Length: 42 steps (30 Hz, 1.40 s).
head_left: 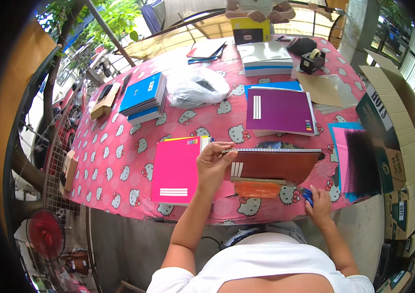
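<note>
A reddish-brown spiral notebook (pixel 278 166) stands tilted in front of me, its wire binding along the top edge. My left hand (pixel 213 163) pinches its upper left corner at the end of the wire. My right hand (pixel 321 205), at the table's near edge, is closed around a small blue-handled tool (pixel 307 195); its working end is too hidden to name. Below the notebook lie a wooden strip (pixel 259 181) and an orange block-like piece (pixel 259 189). A pink notebook (pixel 175 168) lies left of my left hand, on top of other covers.
A purple notebook (pixel 281 110) tops a pile beyond. Blue notebooks (pixel 144 90) are stacked at left, beside a clear plastic bag (pixel 197 88). Pink and black sheets (pixel 349 161) lie right, by a cardboard box (pixel 388 122). Across the table, a person holds a yellow-and-black item (pixel 250 30).
</note>
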{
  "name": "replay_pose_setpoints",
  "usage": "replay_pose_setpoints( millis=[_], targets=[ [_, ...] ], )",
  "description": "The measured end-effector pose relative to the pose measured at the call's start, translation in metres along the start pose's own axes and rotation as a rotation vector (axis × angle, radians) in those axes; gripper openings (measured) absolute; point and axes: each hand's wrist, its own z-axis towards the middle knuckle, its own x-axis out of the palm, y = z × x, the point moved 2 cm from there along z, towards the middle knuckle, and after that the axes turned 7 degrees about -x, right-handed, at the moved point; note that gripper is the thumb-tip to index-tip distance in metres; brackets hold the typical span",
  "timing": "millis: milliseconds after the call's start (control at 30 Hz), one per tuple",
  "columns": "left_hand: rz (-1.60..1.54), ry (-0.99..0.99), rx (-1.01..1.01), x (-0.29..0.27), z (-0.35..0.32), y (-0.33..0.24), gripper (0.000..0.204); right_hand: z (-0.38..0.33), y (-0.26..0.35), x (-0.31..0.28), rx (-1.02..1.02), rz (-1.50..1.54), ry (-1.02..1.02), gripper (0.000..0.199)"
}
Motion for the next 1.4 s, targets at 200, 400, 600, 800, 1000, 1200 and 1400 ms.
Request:
replay_pose_setpoints(
  millis=[200, 400, 600, 800, 1000, 1200, 1400],
  targets=[
    [0.512, 0.016, 0.425, 0.074, -0.007, -0.038, 0.016, 0.016, 0.088, -0.135, -0.008, 0.44, -0.134, 0.047],
    [0.565, 0.153, 0.581, 0.117, -0.02, -0.046, 0.017, 0.054, 0.15, -0.175, -0.269, 0.453, -0.455, 0.046],
    [0.585, 0.161, 0.563, 0.118, -0.022, -0.045, 0.016, 0.057, 0.15, -0.171, -0.288, 0.406, -0.427, 0.042],
    [0.577, 0.185, 0.599, 0.117, -0.026, -0.047, 0.016, 0.059, 0.122, -0.136, 0.26, 1.91, 0.378, 0.042],
    [0.482, -0.212, 0.532, 0.057, -0.001, -0.095, 0.013, 0.025, 0.052, -0.038, -0.097, 0.412, -0.258, 0.044],
    [0.724, -0.653, 1.131, -0.043, -0.041, -0.214, 0.023, 0.07, -0.003, -0.038, -0.133, 0.275, -0.356, 0.036],
    [1.391, -0.544, 0.882, -0.126, 0.076, -0.166, 0.008, 0.232, -0.036, -0.036, 0.007, 0.152, -0.522, 0.04]
  ],
)
